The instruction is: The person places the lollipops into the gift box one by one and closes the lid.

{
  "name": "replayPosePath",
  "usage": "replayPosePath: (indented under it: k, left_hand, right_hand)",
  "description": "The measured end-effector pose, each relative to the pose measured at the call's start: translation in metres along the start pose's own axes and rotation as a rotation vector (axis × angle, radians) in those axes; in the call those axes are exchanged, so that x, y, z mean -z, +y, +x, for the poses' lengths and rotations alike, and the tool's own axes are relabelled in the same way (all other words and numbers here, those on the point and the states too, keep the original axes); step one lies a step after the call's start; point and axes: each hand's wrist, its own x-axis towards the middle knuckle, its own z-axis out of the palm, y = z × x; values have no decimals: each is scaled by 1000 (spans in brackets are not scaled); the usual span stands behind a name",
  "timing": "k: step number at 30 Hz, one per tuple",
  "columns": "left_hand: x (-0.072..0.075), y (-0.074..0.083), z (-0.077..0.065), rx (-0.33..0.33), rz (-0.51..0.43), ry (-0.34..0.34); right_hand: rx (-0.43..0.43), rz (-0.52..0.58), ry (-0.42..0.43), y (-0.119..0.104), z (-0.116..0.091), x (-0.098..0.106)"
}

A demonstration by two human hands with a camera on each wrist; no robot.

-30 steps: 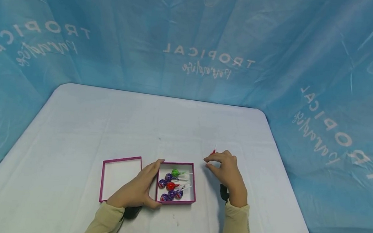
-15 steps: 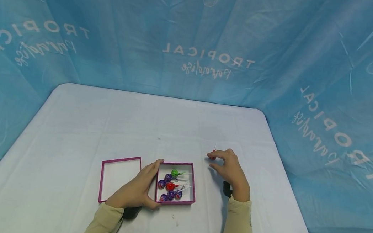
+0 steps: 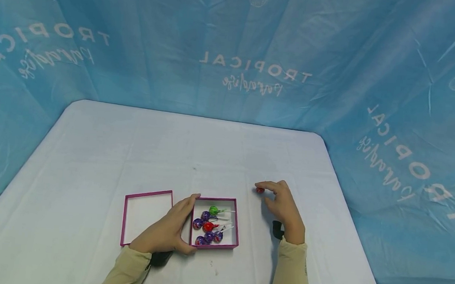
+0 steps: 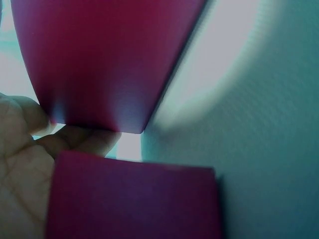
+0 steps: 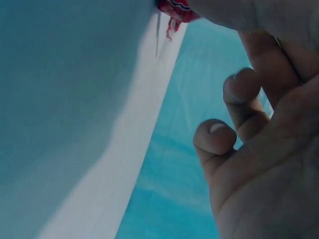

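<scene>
In the head view, my left hand (image 3: 165, 231) grips the left side of a magenta-edged box (image 3: 236, 223), thumb at the near corner and fingers at the far one. Several lollipops lie inside, among them a green lollipop (image 3: 213, 210), a red lollipop (image 3: 208, 227) and purple ones. The left wrist view shows the box's magenta wall (image 4: 104, 64) close up. To the right of the box, my right hand (image 3: 282, 204) reaches over another red lollipop (image 3: 260, 190) on the table. Its index finger arches over the candy, with the thumb apart. The right wrist view shows this red wrapper (image 5: 175, 11) partly behind a finger.
Left of the box lies a shallow box lid (image 3: 146, 215) with magenta edges, inside up, partly covered by the left hand. A white cloth covers the table (image 3: 196, 144). Blue printed sheeting (image 3: 234, 38) hangs around the far side and flanks.
My right hand has shifted slightly forward and right, and its thumb has drawn away from the index finger. The lollipop's head now shows beneath the finger; its stick is hidden in the head view.
</scene>
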Motion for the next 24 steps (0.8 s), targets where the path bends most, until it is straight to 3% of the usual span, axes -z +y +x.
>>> replayPosePath:
  k: [16, 24]
  left_hand:
    - [1, -1, 0, -14, 13, 2]
    - [2, -1, 0, -28, 16, 9]
  right_hand:
    - [-99, 12, 3, 7, 4, -9]
    - [-76, -7, 16, 8, 8, -9]
